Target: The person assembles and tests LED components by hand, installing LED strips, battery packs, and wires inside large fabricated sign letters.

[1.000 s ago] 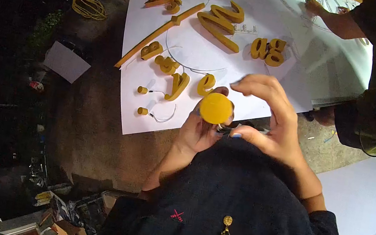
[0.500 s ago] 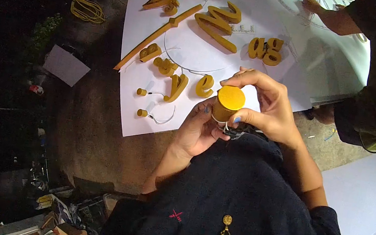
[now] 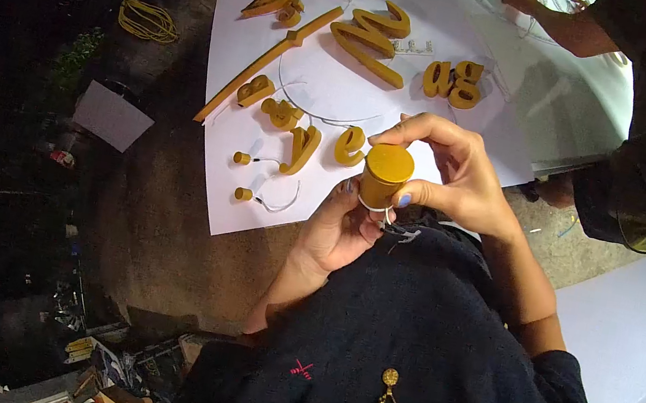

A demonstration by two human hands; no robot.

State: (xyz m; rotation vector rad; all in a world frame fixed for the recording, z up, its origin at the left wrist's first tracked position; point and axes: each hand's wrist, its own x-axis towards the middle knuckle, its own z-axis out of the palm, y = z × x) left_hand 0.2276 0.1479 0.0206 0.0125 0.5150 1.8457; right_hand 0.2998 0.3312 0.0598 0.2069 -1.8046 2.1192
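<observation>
Between my hands, close to my chest, is a short yellow cylinder with a flat round top, a white lower rim and white wires trailing below. My right hand grips its side near the top, with thumb and fingers on opposite sides. Lower down, my left hand supports it from the left and underneath; some of those fingertips are hidden behind it. Just beyond the cylinder lies a yellow letter e. Two small yellow cylinders with wires, the upper one and the lower one, rest on the white sheet.
Several yellow channel letters lie on the white sheet, among them a large M and the joined letters ag. At the upper right a co-worker's hand reaches over the table. A coiled yellow cable lies on the floor.
The cylinder has shifted slightly left and tilted, showing more of its side and the white rim. Both hands keep hold of it. The co-worker's hand has moved a little left.
</observation>
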